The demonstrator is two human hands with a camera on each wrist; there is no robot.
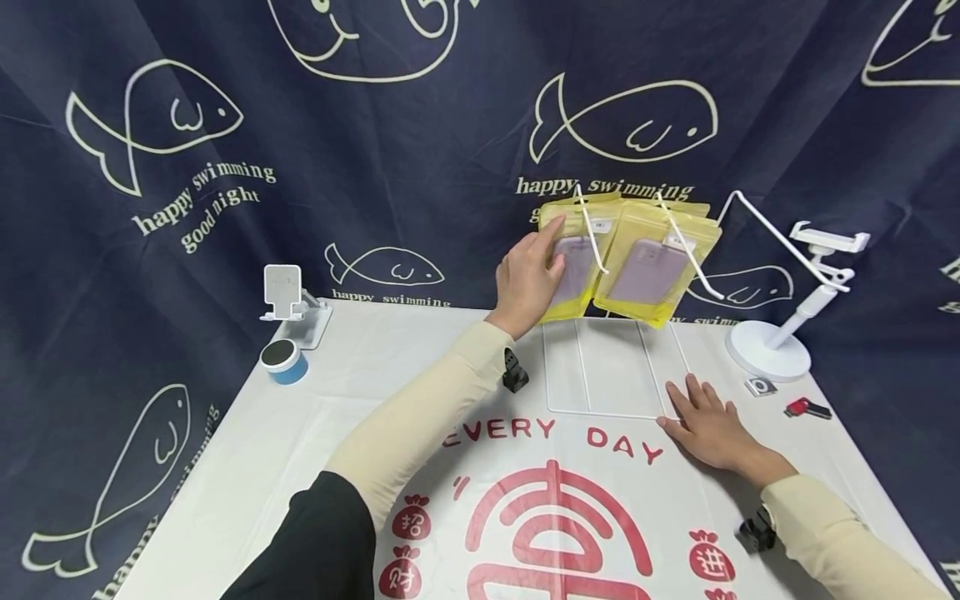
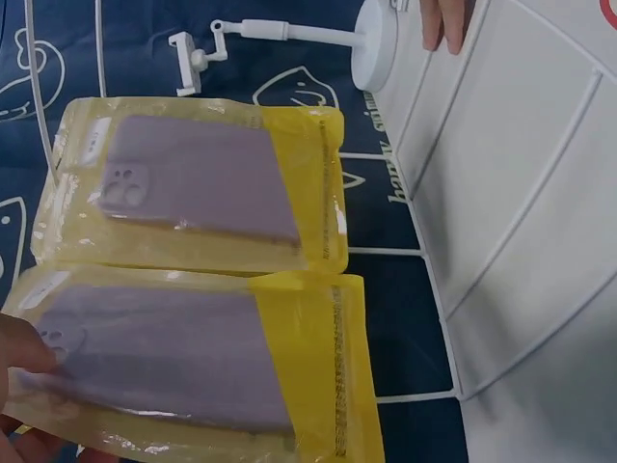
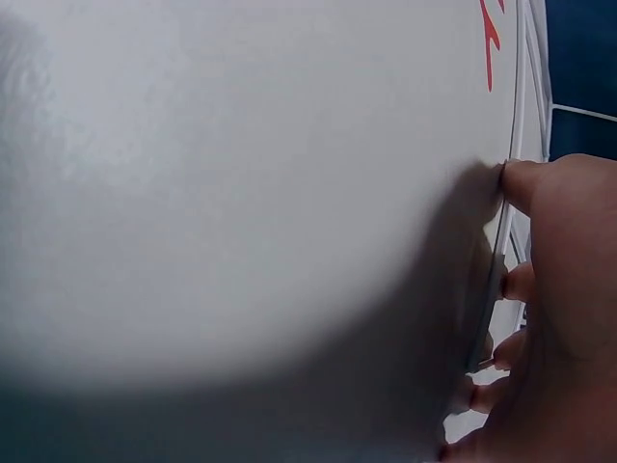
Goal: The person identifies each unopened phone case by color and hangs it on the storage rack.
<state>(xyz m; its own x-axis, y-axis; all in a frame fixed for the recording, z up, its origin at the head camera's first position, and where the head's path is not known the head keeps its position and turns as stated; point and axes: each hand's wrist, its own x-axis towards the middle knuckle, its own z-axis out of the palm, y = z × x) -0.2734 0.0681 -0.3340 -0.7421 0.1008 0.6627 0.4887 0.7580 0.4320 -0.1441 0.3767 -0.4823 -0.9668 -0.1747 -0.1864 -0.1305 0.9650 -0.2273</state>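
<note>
Two yellow-edged clear pouches, each with a purple phone case inside, hang side by side on the white hooks of a wire rack. My left hand point(image 1: 525, 279) grips the left pouch point(image 1: 573, 275) by its side edge. In the left wrist view its thumb point(image 2: 27, 345) lies on the front of that pouch by the camera cutout, with other fingers behind the edge. The right pouch point(image 1: 647, 265) hangs just beside it, untouched. My right hand point(image 1: 708, 425) rests on the table, fingers spread, with its thumb at the front corner of the rack's wire base point(image 1: 622, 414).
On the right stand a white phone holder on a round base point(image 1: 768, 350), a small square silver device point(image 1: 761, 387) and a red-and-black USB stick point(image 1: 807, 407). A white folding stand point(image 1: 283, 292) and a blue round tub point(image 1: 284, 361) sit at the left. A dark curtain point(image 1: 450, 167) hangs behind.
</note>
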